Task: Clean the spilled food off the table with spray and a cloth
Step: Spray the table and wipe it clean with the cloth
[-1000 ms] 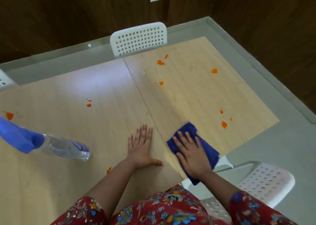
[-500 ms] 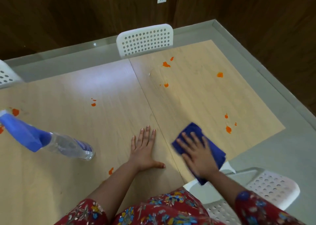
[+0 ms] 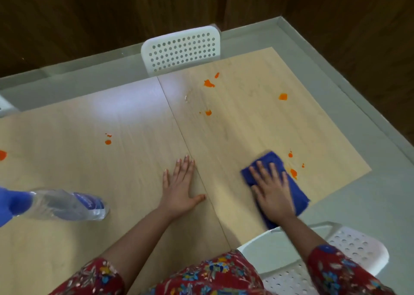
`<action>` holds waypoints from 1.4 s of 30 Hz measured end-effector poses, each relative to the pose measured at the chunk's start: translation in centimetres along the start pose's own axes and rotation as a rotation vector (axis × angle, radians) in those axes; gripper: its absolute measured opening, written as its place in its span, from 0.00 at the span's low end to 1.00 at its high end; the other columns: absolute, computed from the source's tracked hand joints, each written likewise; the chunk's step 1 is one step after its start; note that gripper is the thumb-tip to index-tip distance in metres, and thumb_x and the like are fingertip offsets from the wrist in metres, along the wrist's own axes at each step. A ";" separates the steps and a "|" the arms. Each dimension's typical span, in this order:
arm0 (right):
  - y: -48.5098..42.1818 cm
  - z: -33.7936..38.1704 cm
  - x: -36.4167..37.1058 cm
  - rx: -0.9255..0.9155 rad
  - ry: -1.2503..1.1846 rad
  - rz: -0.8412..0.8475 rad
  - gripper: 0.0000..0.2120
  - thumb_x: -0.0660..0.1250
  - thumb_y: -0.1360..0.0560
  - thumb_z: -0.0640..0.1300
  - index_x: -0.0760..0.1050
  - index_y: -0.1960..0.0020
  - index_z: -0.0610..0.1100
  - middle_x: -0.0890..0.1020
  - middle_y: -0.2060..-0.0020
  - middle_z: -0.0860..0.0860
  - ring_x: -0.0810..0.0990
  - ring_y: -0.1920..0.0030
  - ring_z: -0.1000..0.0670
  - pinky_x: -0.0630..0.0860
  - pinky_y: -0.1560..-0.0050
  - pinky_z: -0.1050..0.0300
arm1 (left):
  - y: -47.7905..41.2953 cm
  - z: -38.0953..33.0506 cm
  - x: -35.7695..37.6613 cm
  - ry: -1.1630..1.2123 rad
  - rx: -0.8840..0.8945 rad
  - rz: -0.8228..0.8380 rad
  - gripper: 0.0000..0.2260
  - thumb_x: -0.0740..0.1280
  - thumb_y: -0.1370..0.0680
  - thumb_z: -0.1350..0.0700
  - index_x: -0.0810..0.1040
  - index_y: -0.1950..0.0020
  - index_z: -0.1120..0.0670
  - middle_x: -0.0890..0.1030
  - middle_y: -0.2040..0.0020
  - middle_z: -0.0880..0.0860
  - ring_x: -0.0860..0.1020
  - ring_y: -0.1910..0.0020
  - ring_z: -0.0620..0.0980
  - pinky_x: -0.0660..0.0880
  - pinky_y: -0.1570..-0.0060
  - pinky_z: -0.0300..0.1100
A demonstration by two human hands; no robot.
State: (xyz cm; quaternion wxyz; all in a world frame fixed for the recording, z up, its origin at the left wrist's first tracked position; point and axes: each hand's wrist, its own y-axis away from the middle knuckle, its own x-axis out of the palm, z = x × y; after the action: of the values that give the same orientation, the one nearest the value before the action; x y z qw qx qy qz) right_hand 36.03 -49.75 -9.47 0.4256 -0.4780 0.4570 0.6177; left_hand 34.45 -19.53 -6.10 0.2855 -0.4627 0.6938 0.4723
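Pressing flat on the blue cloth [image 3: 272, 159], right grip [image 3: 272, 194] has its fingers straight and grasps nothing. Cloth reaches the desk [image 3: 134, 164] right-front edge, with an orange spill [image 3: 293, 173] just beside its right side. Left grip [image 3: 179, 187] is released, palm down at the centre seam [image 3: 177, 120]. Spray bottle [image 3: 67, 203] lies on its side, far left. Far spots [image 3: 209, 83] sit near the white chair [image 3: 181, 48].

No legible text anywhere, blue label [image 3: 87, 201] on the spray bottle [image 3: 56, 204], at the table's [image 3: 134, 164] left side, too blurred to read
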 end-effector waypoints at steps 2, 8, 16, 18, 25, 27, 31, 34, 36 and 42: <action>-1.9 -4.6 -0.9 0.324 -0.018 0.011 0.28 0.42 0.22 0.61 0.49 0.22 0.58 0.51 0.22 0.55 0.50 0.22 0.44 0.49 0.26 0.37 | -0.7 -0.1 -0.3 -0.017 0.018 0.012 0.47 0.62 0.26 0.34 0.32 0.23 0.48 0.27 0.25 0.44 0.27 0.27 0.45 0.30 0.30 0.48; -12.0 -2.3 -3.0 0.419 -0.097 -0.012 0.27 0.44 0.19 0.59 0.45 0.22 0.57 0.47 0.21 0.54 0.45 0.22 0.42 0.44 0.26 0.34 | -3.6 -1.8 -0.8 -0.033 0.045 0.035 0.49 0.58 0.31 0.28 0.32 0.23 0.46 0.28 0.25 0.44 0.29 0.26 0.46 0.31 0.30 0.48; -2.9 -8.1 -2.0 0.176 0.022 0.040 0.28 0.44 0.23 0.67 0.47 0.24 0.66 0.48 0.23 0.64 0.45 0.22 0.47 0.47 0.32 0.26 | -5.6 -2.9 -1.0 -0.094 0.050 0.193 0.53 0.62 0.33 0.26 0.27 0.26 0.43 0.22 0.29 0.44 0.24 0.29 0.47 0.29 0.30 0.50; -5.3 -11.8 -2.9 0.474 -0.021 0.074 0.27 0.42 0.22 0.66 0.40 0.24 0.67 0.43 0.23 0.64 0.42 0.22 0.48 0.47 0.32 0.26 | -5.7 -2.7 -0.9 -0.126 0.052 0.212 0.55 0.56 0.39 0.21 0.25 0.28 0.42 0.21 0.29 0.44 0.22 0.30 0.48 0.29 0.30 0.51; -13.8 -4.0 -3.4 0.175 -0.021 -0.030 0.27 0.46 0.19 0.58 0.51 0.22 0.55 0.53 0.22 0.53 0.51 0.22 0.43 0.52 0.26 0.36 | -5.8 -2.6 -0.8 -0.112 0.066 0.197 0.56 0.43 0.47 0.16 0.23 0.30 0.40 0.20 0.30 0.43 0.22 0.30 0.46 0.29 0.30 0.50; -9.6 -1.4 -1.9 -0.200 0.043 0.024 0.27 0.46 0.19 0.57 0.53 0.22 0.53 0.54 0.22 0.53 0.51 0.22 0.45 0.53 0.25 0.39 | -5.7 -2.8 -0.8 -0.118 0.065 0.194 0.57 0.45 0.48 0.15 0.24 0.29 0.40 0.21 0.29 0.43 0.21 0.32 0.45 0.29 0.30 0.50; -6.4 -8.1 -2.3 -0.292 0.027 0.027 0.26 0.50 0.20 0.55 0.53 0.23 0.56 0.57 0.23 0.53 0.57 0.23 0.45 0.54 0.27 0.45 | -5.5 -2.8 -0.8 -0.116 0.050 0.191 0.57 0.54 0.44 0.18 0.26 0.28 0.40 0.22 0.29 0.43 0.20 0.33 0.44 0.27 0.31 0.47; -10.6 -13.3 -3.9 0.252 0.012 -0.002 0.30 0.39 0.22 0.60 0.50 0.21 0.53 0.54 0.22 0.52 0.53 0.22 0.44 0.53 0.25 0.42 | -5.6 -2.8 -0.7 -0.129 0.044 0.188 0.55 0.51 0.43 0.19 0.25 0.28 0.40 0.21 0.29 0.42 0.20 0.33 0.43 0.26 0.32 0.47; -14.3 -11.7 -4.6 0.389 -0.026 -0.040 0.31 0.39 0.22 0.60 0.48 0.21 0.53 0.51 0.21 0.51 0.50 0.22 0.44 0.51 0.25 0.40 | -5.6 -2.7 -0.7 -0.125 0.043 0.186 0.55 0.51 0.42 0.19 0.24 0.28 0.40 0.21 0.29 0.42 0.20 0.33 0.42 0.25 0.33 0.46; -11.3 0.4 -2.3 -0.324 0.044 0.036 0.27 0.47 0.19 0.57 0.52 0.22 0.54 0.54 0.22 0.52 0.50 0.22 0.45 0.46 0.24 0.44 | -5.5 -3.7 -1.0 -0.111 0.017 0.149 0.54 0.46 0.42 0.17 0.26 0.27 0.42 0.23 0.28 0.43 0.22 0.30 0.45 0.28 0.30 0.50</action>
State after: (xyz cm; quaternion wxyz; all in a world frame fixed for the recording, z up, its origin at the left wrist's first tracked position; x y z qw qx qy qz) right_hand 47.28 -47.10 -8.99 0.3217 -0.5456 0.3692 0.6801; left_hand 40.00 -23.29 -5.99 0.2912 -0.3805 0.7135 0.5112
